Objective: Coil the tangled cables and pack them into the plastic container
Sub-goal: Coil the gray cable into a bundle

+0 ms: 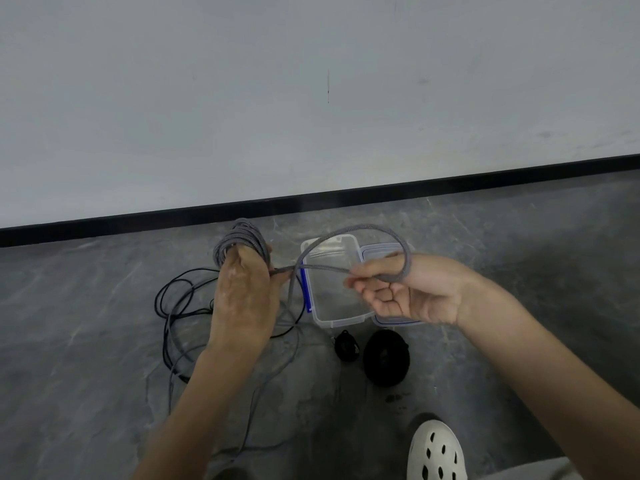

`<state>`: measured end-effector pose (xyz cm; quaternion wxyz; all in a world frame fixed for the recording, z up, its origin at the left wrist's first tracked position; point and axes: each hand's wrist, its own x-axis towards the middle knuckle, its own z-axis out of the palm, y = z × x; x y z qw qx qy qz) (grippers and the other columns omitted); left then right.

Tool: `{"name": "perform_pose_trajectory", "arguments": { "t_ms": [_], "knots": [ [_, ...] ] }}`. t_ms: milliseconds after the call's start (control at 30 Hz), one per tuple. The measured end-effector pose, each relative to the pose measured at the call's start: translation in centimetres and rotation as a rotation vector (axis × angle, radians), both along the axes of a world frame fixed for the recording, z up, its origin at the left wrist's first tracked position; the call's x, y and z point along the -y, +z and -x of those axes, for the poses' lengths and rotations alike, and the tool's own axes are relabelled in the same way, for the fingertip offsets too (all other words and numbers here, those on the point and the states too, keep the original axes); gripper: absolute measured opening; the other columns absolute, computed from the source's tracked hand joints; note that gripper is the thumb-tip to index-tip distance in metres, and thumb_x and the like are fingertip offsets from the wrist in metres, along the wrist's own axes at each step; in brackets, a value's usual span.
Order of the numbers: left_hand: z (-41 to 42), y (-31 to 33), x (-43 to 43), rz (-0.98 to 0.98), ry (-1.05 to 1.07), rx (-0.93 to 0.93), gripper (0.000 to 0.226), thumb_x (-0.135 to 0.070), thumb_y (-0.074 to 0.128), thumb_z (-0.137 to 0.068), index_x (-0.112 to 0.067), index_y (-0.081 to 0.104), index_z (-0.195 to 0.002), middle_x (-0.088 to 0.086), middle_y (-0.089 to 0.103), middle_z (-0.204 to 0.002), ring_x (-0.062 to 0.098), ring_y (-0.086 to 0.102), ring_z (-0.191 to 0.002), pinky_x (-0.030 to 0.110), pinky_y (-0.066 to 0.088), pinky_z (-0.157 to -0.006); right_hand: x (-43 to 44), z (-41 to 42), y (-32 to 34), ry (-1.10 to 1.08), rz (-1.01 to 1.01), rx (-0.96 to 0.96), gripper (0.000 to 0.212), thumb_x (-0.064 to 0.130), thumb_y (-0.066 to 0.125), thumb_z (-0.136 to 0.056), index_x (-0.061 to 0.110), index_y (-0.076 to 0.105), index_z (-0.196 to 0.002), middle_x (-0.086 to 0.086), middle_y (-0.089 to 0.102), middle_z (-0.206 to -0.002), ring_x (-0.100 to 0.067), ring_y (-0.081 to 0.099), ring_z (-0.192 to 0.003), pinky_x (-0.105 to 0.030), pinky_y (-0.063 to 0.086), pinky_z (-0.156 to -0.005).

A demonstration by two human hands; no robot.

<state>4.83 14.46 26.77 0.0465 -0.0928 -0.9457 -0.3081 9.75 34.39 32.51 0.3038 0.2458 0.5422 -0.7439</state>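
Grey braided cable (239, 237) looks light, limp. Left grip (242, 292) holds its wound turns; right grip (398, 296) pinches the slack, best hold.

Wall (242, 81): plain pale grey, matte, faint scuffs to the right. One thin dark vertical mark (328, 86) near centre, possibly a crack or a stain. Black skirting strip (346, 196) runs along its foot. Floor (86, 323): dark grey, stone-look, pale veining. Light soft and even.
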Motion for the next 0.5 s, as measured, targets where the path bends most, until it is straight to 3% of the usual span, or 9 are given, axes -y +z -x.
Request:
{"name": "perform_pose_trajectory", "arguments": {
  "t_ms": [100,267,367,433,500],
  "knots": [
    [0.1,-0.1,0.1,-0.079,-0.017,0.073,0.042,-0.023,0.07,-0.086,0.001,0.05,-0.113,0.018,0.056,-0.108,0.027,0.054,-0.099,0.031,0.044,-0.086,0.1,0.0,-1.0,-0.033,-0.156,-0.165,0.017,0.012,0.059,-0.093,-0.003,0.067,-0.091,-0.005,0.069,-0.065,-0.009,0.065,-0.054,-0.018,0.052,-0.05],
    [0.4,-0.4,0.4,-0.091,-0.077,0.153,0.035,-0.03,0.071,-0.086,-0.011,0.048,-0.105,0.006,0.056,-0.096,0.02,0.054,-0.09,0.028,0.04,-0.077,-0.2,-0.1,-2.1,0.239,-0.877,-0.587,0.028,0.006,0.056,-0.095,0.005,0.07,-0.07,-0.005,0.065,-0.061,-0.012,0.059,-0.051,-0.024,0.047,-0.054],
    [0.2,-0.6,0.5,-0.072,-0.139,0.193,0.034,-0.031,0.071,-0.086,-0.016,0.043,-0.098,0.002,0.056,-0.097,0.017,0.056,-0.09,0.027,0.043,-0.075,-0.5,0.2,-2.4,0.307,-1.122,-0.764,0.027,0.003,0.055,-0.094,-0.001,0.069,-0.071,-0.006,0.064,-0.061,-0.006,0.058,-0.052,-0.022,0.046,-0.056],
    [-0.1,-0.7,0.3,-0.048,-0.17,0.225,0.033,-0.034,0.07,-0.086,-0.015,0.044,-0.095,0.0,0.058,-0.094,0.013,0.058,-0.084,0.019,0.044,-0.068,-0.5,0.5,-2.7,0.343,-1.282,-0.855,0.024,0.0,0.051,-0.095,-0.004,0.069,-0.079,-0.015,0.067,-0.068,-0.023,0.064,-0.062,-0.037,0.052,-0.062],
    [-0.3,-0.5,-0.2,-0.034,-0.171,0.268,0.033,-0.041,0.067,-0.086,-0.017,0.046,-0.093,-0.003,0.06,-0.087,0.008,0.058,-0.076,0.012,0.037,-0.056,-0.3,0.7,-2.9,0.304,-1.409,-0.964,0.021,-0.01,0.048,-0.089,-0.005,0.067,-0.083,-0.018,0.064,-0.07,-0.033,0.062,-0.065,-0.044,0.052,-0.06]
  ]
}}
